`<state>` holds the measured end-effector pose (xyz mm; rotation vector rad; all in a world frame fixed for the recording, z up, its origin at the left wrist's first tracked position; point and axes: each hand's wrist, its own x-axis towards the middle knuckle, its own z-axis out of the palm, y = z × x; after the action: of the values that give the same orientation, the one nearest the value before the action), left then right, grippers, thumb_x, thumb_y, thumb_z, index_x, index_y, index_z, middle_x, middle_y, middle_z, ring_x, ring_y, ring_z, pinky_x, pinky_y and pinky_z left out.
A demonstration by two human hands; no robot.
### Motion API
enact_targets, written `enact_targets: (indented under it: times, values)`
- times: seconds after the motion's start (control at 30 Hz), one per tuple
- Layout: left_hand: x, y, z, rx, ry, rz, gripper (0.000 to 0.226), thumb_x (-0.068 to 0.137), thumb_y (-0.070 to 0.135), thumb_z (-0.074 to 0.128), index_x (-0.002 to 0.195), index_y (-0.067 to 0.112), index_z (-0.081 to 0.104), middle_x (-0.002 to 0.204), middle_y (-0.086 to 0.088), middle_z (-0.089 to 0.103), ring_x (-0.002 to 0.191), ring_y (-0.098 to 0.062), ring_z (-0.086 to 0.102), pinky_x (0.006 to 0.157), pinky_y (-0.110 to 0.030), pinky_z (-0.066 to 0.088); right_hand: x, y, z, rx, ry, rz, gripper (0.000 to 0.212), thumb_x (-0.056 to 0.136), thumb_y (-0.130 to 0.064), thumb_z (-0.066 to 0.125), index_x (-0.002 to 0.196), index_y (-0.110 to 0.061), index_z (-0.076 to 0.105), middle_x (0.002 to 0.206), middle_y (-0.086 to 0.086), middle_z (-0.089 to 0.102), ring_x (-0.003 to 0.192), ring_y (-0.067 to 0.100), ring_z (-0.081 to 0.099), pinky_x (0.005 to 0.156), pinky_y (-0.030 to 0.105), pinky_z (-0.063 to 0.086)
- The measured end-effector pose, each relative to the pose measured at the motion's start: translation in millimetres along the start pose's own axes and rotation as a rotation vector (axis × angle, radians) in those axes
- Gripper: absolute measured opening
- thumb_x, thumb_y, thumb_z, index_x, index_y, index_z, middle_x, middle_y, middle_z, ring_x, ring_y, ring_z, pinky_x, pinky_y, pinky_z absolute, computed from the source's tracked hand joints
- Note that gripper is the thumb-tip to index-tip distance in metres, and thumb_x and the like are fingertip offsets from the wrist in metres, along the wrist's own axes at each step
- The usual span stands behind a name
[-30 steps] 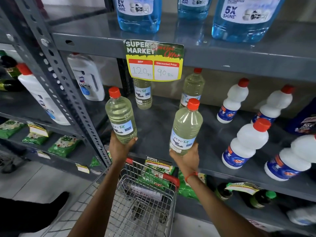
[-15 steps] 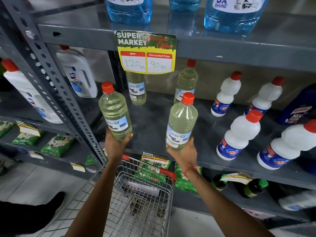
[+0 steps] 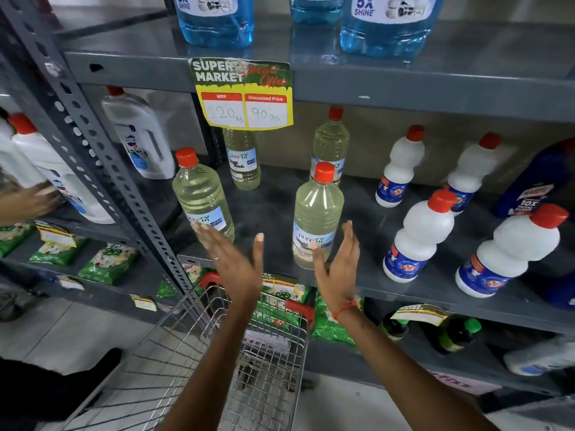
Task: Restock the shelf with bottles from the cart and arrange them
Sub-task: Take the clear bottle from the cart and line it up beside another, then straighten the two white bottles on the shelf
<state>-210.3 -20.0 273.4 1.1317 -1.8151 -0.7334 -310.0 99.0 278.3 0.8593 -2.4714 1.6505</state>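
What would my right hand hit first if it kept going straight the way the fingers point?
Probably the nearer yellowish red-capped bottle: the open right hand sits just beside its base, fingers angled up and into the shelf. Depth is unclear, so it might slip past on the bottle's right.

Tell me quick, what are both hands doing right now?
Left hand: open, fingers spread, holding nothing, just in front of the left pale yellow bottle.
Right hand: open, holding nothing, beside the right pale yellow bottle.
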Motion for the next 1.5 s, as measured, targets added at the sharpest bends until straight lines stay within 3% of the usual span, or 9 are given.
enact_targets:
  times: [0.13,0.27,0.37,0.47,0.63,0.77,1.27,1.4,1.5]
  values:
    - [-63,72,29,-0.178,-0.044,0.233,0.078,0.093,0.047,0.035,0.146,0.022,-0.016,0.158,-0.001,-0.017,0.148,-0.017,-0.004,0.121,-0.029,0.004,5,-7,-45,0.084,0.181,-0.185,0.049,0.095,-0.024,0.045,0.139,-0.002,0.038,0.139,0.017,0.043,0.133,0.007,0.032,0.112,0.011,0.023]
    - [-126,124,76,-0.273,-0.168,0.356,0.072,0.096,0.041,0.039,0.149,0.019,-0.005,0.160,-0.003,-0.003,0.148,-0.013,0.003,0.120,-0.019,0.008,6,18,-112,0.099,0.265,-0.271,0.044,0.093,-0.019,0.044,0.133,-0.001,0.044,0.132,0.012,0.042,0.126,0.003,0.033,0.110,0.009,0.024]
    - [-159,145,115,-0.314,-0.293,0.231,0.089,0.087,0.045,0.056,0.149,0.011,0.002,0.160,-0.003,0.003,0.148,-0.012,0.006,0.117,-0.014,0.008,3,60,-171,0.082,0.332,-0.235,0.050,0.087,-0.014,0.060,0.132,0.000,0.044,0.132,0.022,0.041,0.127,0.001,0.033,0.110,0.012,0.028]
    - [-168,149,151,-0.260,-0.325,0.030,0.106,0.071,0.028,0.080,0.147,0.001,0.010,0.156,-0.007,0.015,0.145,-0.021,0.017,0.116,-0.017,0.012,5,115,-225,0.070,0.444,-0.113,0.074,0.072,-0.018,0.079,0.134,-0.004,0.042,0.134,0.024,0.039,0.129,0.003,0.032,0.110,0.014,0.028]
    - [-165,145,172,-0.224,-0.343,-0.161,0.093,0.060,0.025,0.086,0.138,0.012,0.038,0.135,-0.010,0.056,0.121,-0.023,0.056,0.101,-0.036,0.046,24,168,-252,0.041,0.187,0.221,0.111,0.057,-0.019,0.091,0.145,-0.002,0.027,0.146,0.020,0.035,0.137,0.032,0.032,0.113,0.046,0.032]
    - [-164,146,174,-0.176,-0.301,-0.148,0.064,0.062,0.024,0.085,0.118,0.015,0.055,0.114,-0.009,0.068,0.103,-0.026,0.065,0.082,-0.027,0.045,38,177,-251,0.095,-0.024,0.274,0.082,0.061,-0.016,0.088,0.130,-0.005,0.044,0.129,0.016,0.057,0.117,0.031,0.057,0.097,0.046,0.049]
    - [-159,129,176,-0.094,-0.320,-0.078,0.076,0.061,0.028,0.085,0.125,0.012,0.047,0.121,-0.011,0.064,0.107,-0.027,0.062,0.087,-0.033,0.049,29,175,-238,0.037,0.056,0.279,0.070,0.066,-0.026,0.083,0.126,-0.019,0.046,0.120,0.005,0.064,0.103,0.024,0.064,0.084,0.031,0.050]
    - [-167,134,175,-0.154,-0.343,-0.068,0.100,0.062,0.030,0.085,0.142,0.014,0.028,0.140,-0.009,0.050,0.123,-0.025,0.052,0.098,-0.037,0.046,28,177,-240,0.039,0.059,0.271,0.073,0.066,-0.023,0.084,0.128,-0.017,0.045,0.123,0.007,0.062,0.106,0.025,0.063,0.086,0.036,0.052]
    - [-175,145,175,-0.106,-0.309,-0.070,0.119,0.066,0.041,0.081,0.148,0.012,0.000,0.158,-0.014,0.018,0.142,-0.031,0.026,0.114,-0.045,0.029,30,177,-246,0.062,0.008,0.275,0.078,0.065,-0.024,0.084,0.131,-0.016,0.042,0.128,0.007,0.059,0.113,0.025,0.060,0.093,0.040,0.053]
